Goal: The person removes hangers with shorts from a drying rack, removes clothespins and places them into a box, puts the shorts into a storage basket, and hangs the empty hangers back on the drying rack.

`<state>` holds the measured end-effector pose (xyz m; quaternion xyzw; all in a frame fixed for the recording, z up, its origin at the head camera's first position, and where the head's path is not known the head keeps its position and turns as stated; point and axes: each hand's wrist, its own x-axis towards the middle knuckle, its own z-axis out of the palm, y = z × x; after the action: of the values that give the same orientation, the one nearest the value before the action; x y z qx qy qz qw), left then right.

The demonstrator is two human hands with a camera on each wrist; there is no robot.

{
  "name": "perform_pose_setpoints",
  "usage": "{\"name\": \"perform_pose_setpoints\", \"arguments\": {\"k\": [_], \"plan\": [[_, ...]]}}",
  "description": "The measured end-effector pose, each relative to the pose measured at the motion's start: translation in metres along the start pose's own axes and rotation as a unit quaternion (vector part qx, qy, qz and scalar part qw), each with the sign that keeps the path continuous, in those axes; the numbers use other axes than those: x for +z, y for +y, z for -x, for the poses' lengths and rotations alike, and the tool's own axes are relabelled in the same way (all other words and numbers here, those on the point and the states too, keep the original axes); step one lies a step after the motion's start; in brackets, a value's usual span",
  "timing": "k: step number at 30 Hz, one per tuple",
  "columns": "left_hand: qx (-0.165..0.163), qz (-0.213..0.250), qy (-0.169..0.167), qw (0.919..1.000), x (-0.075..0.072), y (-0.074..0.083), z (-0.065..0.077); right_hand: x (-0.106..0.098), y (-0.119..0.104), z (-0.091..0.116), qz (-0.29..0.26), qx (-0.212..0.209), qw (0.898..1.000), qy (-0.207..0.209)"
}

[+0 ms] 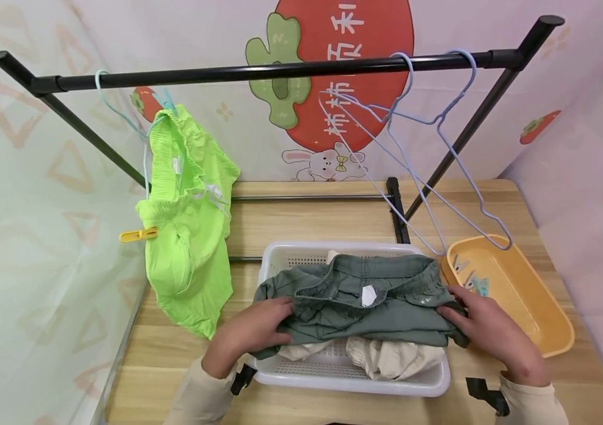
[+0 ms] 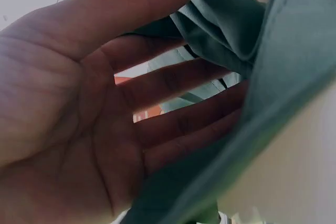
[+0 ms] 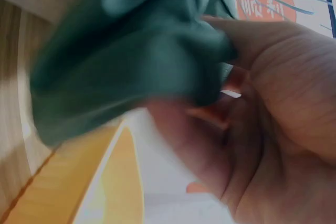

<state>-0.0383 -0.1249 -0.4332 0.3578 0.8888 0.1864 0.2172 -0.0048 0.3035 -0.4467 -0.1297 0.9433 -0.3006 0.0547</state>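
Green pants (image 1: 354,324) sprawled across the white basket (image 1: 349,386), spilling past its left and right rims. Right hand (image 1: 484,321) doesn't have much room, with the orange tray (image 1: 527,301) just beside it; looks like its fingers pinch the pants' right end, but that wrist view's pretty blurry. Left wrist view shows what the head view hides: the left hand's (image 1: 254,327) fingers straight, slightly spread, tucked under cloth. Pale clothes (image 1: 394,358) underneath are mostly covered.

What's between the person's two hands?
In the head view, a dark green cloth garment with a gathered waistband is between the left hand and right hand, over a white plastic basket.
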Motion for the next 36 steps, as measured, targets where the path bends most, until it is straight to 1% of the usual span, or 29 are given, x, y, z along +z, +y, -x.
{"name": "perform_pose_setpoints", "arguments": {"k": [2, 4, 6, 8, 10, 11, 14, 16, 18, 21, 25, 28, 31, 33, 36], "plan": [[-0.004, -0.006, -0.007, 0.9999, 0.000, 0.002, -0.001, 0.003, -0.005, -0.002, 0.008, -0.017, 0.999, 0.026], [-0.005, -0.011, -0.015, 0.9998, 0.000, 0.005, -0.003, 0.006, -0.010, -0.004, 0.011, -0.029, 0.999, 0.042], [-0.005, -0.016, -0.023, 0.9996, -0.001, 0.007, -0.004, 0.007, -0.015, -0.008, 0.008, -0.028, 0.999, 0.039], [-0.004, -0.014, -0.033, 0.9993, -0.002, 0.008, -0.005, 0.007, -0.020, -0.012, 0.000, -0.025, 0.999, 0.024], [-0.002, -0.010, -0.042, 0.9990, -0.003, 0.008, -0.007, 0.008, -0.026, -0.015, -0.012, -0.021, 1.000, -0.005], [-0.001, -0.010, -0.047, 0.9988, -0.003, 0.008, -0.008, 0.008, -0.028, -0.017, -0.013, -0.026, 0.999, -0.019], [0.010, -0.007, -0.059, 0.9982, -0.003, 0.007, -0.014, 0.011, -0.037, -0.023, -0.013, -0.046, 0.996, -0.074], [0.019, -0.007, -0.069, 0.9974, -0.002, 0.006, -0.019, 0.014, -0.044, -0.028, -0.009, -0.069, 0.991, -0.115], [0.026, -0.011, -0.084, 0.9960, -0.001, 0.007, -0.024, 0.019, -0.049, -0.032, -0.013, -0.091, 0.983, -0.157], [0.028, -0.013, -0.111, 0.9933, 0.001, 0.009, -0.033, 0.025, -0.056, -0.040, -0.033, -0.114, 0.967, -0.224], [0.024, -0.025, -0.145, 0.9889, 0.003, 0.011, -0.044, 0.030, -0.056, -0.051, -0.055, -0.118, 0.948, -0.291], [0.022, -0.032, -0.170, 0.9846, 0.004, 0.011, -0.051, 0.031, -0.053, -0.060, -0.069, -0.107, 0.937, -0.326], [0.015, -0.033, -0.195, 0.9801, 0.003, 0.011, -0.058, 0.031, -0.049, -0.065, -0.082, -0.089, 0.929, -0.351], [0.007, -0.032, -0.207, 0.9777, 0.003, 0.011, -0.062, 0.031, -0.048, -0.067, -0.083, -0.078, 0.926, -0.359], [-0.004, -0.035, -0.219, 0.9751, 0.002, 0.011, -0.066, 0.032, -0.047, -0.068, -0.087, -0.066, 0.926, -0.362]]}}
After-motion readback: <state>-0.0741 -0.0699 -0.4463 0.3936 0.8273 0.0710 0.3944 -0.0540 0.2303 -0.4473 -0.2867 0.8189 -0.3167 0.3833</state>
